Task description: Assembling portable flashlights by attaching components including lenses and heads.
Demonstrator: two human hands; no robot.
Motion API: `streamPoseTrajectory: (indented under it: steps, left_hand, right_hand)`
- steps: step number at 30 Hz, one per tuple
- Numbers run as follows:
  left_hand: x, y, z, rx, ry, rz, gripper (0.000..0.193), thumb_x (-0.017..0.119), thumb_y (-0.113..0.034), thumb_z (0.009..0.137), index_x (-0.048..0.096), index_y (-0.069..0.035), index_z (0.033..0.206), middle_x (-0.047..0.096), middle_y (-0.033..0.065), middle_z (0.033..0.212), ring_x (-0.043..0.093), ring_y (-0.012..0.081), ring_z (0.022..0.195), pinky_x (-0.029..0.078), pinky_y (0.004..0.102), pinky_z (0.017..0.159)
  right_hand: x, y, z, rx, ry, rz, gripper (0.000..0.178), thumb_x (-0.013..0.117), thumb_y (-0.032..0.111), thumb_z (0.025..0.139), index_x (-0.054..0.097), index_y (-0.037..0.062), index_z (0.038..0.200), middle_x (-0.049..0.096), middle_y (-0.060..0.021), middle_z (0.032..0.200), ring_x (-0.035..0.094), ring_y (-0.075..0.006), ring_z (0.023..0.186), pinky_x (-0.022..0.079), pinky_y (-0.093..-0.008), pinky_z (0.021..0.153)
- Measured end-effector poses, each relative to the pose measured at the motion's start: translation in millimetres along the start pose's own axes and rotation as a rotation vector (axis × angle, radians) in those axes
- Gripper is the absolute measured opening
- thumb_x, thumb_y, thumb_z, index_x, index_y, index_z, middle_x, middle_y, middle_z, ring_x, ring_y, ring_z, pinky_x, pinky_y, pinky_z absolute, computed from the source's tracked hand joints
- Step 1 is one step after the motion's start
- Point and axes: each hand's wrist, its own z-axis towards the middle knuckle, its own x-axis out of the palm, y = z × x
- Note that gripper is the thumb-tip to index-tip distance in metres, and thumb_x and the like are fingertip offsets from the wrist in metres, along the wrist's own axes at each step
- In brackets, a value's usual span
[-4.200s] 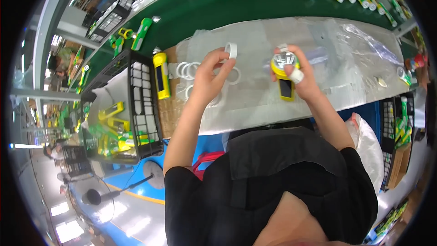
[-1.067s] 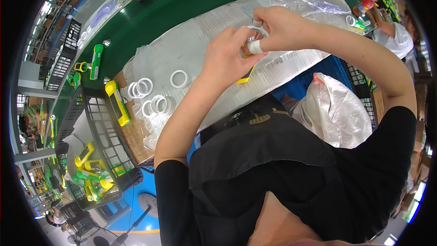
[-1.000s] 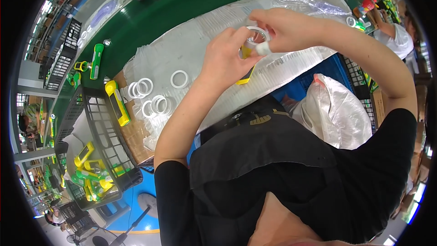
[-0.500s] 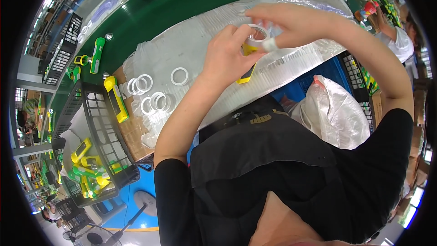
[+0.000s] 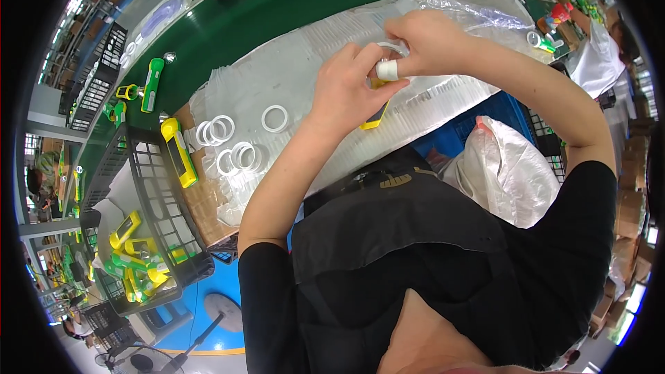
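My left hand (image 5: 346, 93) is closed around the head of a yellow flashlight (image 5: 375, 123), whose body points down toward me, partly hidden by the fingers. My right hand (image 5: 429, 43), with a white wrap (image 5: 386, 70) on one finger, is pinched on a white ring (image 5: 396, 48) at the flashlight's head. How far the ring sits on the head is hidden by the fingers. To the left of my left forearm, one white ring (image 5: 275, 107) lies alone on the plastic-covered work surface (image 5: 291, 55). Several more rings (image 5: 244, 155) lie overlapping in two groups nearby.
A yellow flashlight (image 5: 178, 152) lies beside a black crate (image 5: 163, 201) holding several green and yellow flashlights (image 5: 142, 263). A green flashlight (image 5: 152, 85) rests on the green belt (image 5: 228, 28). At right hangs a white sack (image 5: 509, 173) near a blue crate (image 5: 478, 121). Another person's arm (image 5: 597, 38) shows far right.
My right hand has drawn in over the flashlight's head, its fingers closing on the ring. My left hand stays nearly in place. At far right, a light-headed flashlight now shows beside the other person.
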Motion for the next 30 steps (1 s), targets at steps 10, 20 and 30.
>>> streamPoseTrajectory:
  steps: [10, 20, 30]
  left_hand:
    - [-3, 7, 1, -0.049, 0.005, -0.026, 0.035, 0.084, -0.024, 0.067, 0.061, -0.013, 0.091, 0.056, 0.0026, 0.074, 0.059, 0.0233, 0.069, 0.048, 0.0369, 0.059]
    - [2, 11, 0, 0.052, -0.033, 0.004, 0.039, 0.087, -0.020, 0.065, 0.062, -0.010, 0.093, 0.060, 0.0032, 0.078, 0.056, 0.0184, 0.065, 0.047, 0.0293, 0.057]
    - [-16, -3, 1, -0.190, -0.044, -0.416, 0.088, 0.088, -0.017, 0.064, 0.042, -0.010, 0.139, 0.060, 0.0142, 0.118, 0.062, 0.0228, 0.104, 0.051, 0.0345, 0.087]
  right_hand:
    - [10, -7, -3, 0.011, -0.115, 0.079, 0.050, 0.068, 0.050, 0.076, 0.061, 0.0012, 0.077, 0.057, -0.0141, 0.064, 0.058, -0.0313, 0.059, 0.046, -0.0389, 0.055]
    - [4, -13, -1, -0.057, 0.001, 0.223, 0.041, 0.070, 0.038, 0.084, 0.058, -0.0011, 0.089, 0.057, -0.0120, 0.075, 0.057, -0.0217, 0.067, 0.044, -0.0339, 0.056]
    - [-17, -1, -24, 0.045, -0.055, 0.343, 0.039, 0.072, 0.029, 0.083, 0.061, -0.0001, 0.106, 0.061, -0.0096, 0.083, 0.055, -0.0158, 0.069, 0.047, -0.0286, 0.064]
